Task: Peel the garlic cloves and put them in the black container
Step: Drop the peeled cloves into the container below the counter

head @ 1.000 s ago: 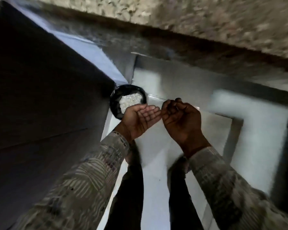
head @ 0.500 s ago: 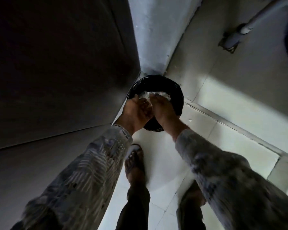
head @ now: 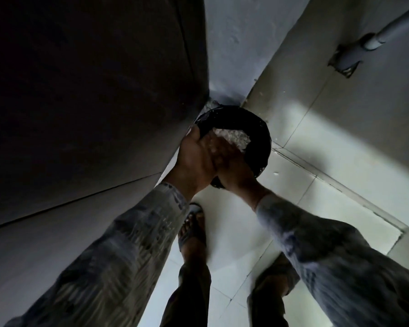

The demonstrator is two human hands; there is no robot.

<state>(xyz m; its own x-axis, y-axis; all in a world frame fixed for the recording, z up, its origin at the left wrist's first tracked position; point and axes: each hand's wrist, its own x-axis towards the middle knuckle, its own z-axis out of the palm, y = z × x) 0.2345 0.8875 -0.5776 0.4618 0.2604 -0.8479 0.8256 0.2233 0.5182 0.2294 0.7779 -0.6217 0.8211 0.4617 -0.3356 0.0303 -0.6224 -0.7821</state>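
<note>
On the far left I see a dark flat panel [head: 80,90] filling that side of the view, with my operator's patterned left sleeve [head: 128,244] running up along its edge. The left hand [head: 194,161] shows its back to the camera and reaches the near-left rim of the black container [head: 261,138]; its fingertips are blurred against the rim, so I cannot tell whether they grip or lie straight. The container sits on the floor in the far corner, where the panel meets a pale wall [head: 234,43], and it holds a heap of whitish pieces [head: 236,139]; I cannot tell cloves from skins. The right hand [head: 229,166] presses against the left one, over the container's near edge, its fingers smeared by motion above the heap, so its state is unclear to me too. Below the hands, near the camera, a sandalled foot [head: 191,230] stands on the pale tiled floor [head: 316,142]. The right sleeve [head: 328,251] crosses the near right, and a grey pipe [head: 387,22] with a bracket runs along the far right.
</note>
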